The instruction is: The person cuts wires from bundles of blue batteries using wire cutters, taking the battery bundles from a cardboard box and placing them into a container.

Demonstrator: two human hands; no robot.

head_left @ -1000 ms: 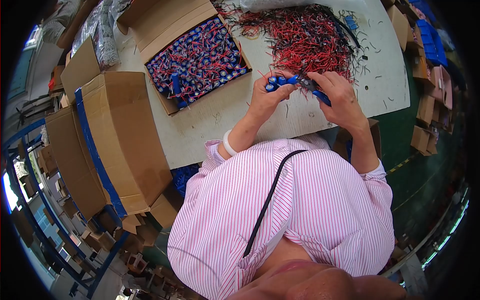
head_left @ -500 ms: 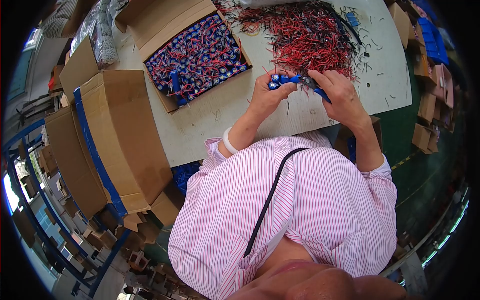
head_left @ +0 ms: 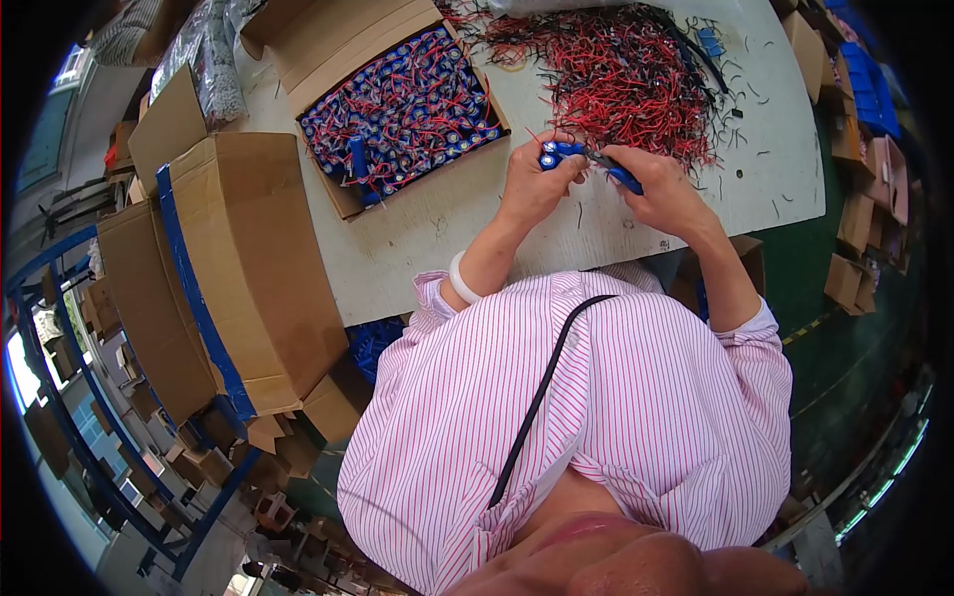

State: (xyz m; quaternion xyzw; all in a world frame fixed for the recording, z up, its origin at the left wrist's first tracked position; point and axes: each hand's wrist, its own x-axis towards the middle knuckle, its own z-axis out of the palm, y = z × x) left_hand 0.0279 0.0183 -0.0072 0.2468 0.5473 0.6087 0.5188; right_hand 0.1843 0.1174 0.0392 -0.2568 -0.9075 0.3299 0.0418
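Head cam: L hand is closed round a few blue cells; R hand grips blue-handled pliers, tips right by L fingers. Hands close together, above tbl edge, betw. open carton & red/blk wire pile. Risks: jaws nip a fingertip or cell wrap if the L grip rolls; bare wire ends could short if they cross; overfull L hand might drop a cell. Jaw gap: can't tell.
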